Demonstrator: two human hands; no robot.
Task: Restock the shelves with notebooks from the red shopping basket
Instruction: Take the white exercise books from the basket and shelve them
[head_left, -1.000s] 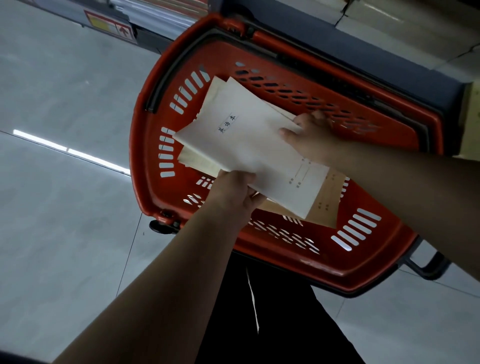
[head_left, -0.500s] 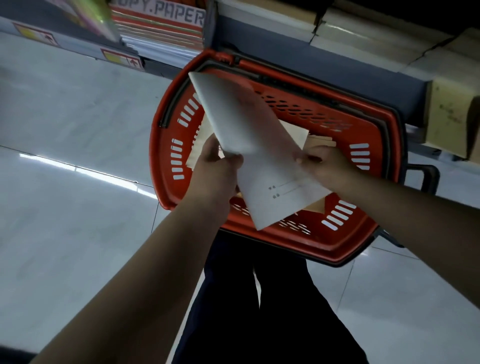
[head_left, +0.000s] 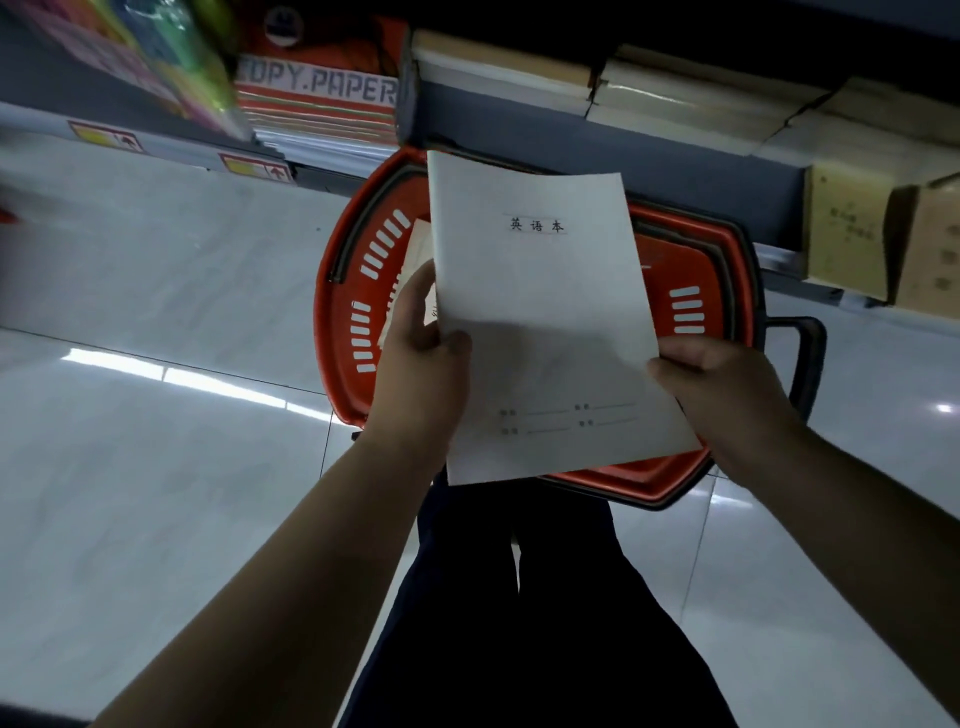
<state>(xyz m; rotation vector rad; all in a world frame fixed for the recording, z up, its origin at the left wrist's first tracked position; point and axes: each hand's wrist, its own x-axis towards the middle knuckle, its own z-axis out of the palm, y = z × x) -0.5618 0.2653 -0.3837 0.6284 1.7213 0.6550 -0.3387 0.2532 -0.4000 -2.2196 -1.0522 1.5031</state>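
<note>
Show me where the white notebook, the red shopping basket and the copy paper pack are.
white notebook (head_left: 540, 322), head view, middle of cover
red shopping basket (head_left: 340, 332), head view, left wall
copy paper pack (head_left: 317, 91), head view, printed label

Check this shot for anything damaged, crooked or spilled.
Nothing stands out. The left hand and right hand hold a clean white notebook flat above the red shopping basket; more notebooks lie inside it, nothing spilled.
</note>
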